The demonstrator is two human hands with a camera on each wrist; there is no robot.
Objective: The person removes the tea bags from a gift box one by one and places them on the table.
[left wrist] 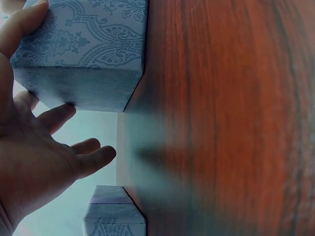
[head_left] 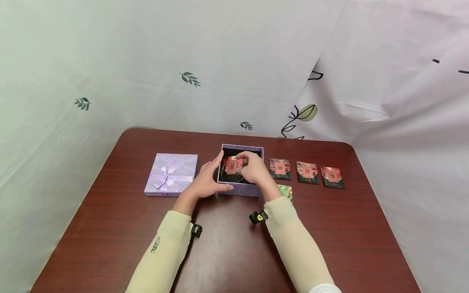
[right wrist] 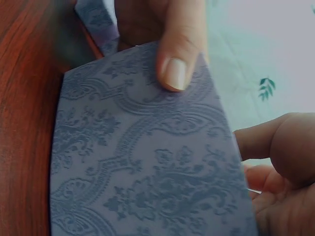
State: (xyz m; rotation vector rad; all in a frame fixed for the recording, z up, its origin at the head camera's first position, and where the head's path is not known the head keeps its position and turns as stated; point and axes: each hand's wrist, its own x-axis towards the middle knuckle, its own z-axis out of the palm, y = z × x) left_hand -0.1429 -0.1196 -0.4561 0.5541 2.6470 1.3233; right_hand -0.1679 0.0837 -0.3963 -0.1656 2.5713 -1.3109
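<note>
A purple patterned box (head_left: 242,189) with a dark inside stands uncovered on the table. My left hand (head_left: 208,179) spans its front left corner, thumb against the front wall and fingers along the left side. In the left wrist view the fingers of this hand (left wrist: 44,142) are spread, two of them off the box. My right hand (head_left: 253,167) reaches over the box and pinches the right edge of a red and black sachet (head_left: 231,166) inside it. Most of the right fingers are hidden behind the box wall in the right wrist view.
A purple lid (head_left: 155,175) with a ribbon bow lies left of the box. Right of it lie three red and black sachets (head_left: 280,169) in a row. A green sachet (head_left: 286,191) is partly hidden by the right forearm. A white cloth (head_left: 220,61) hangs behind the table.
</note>
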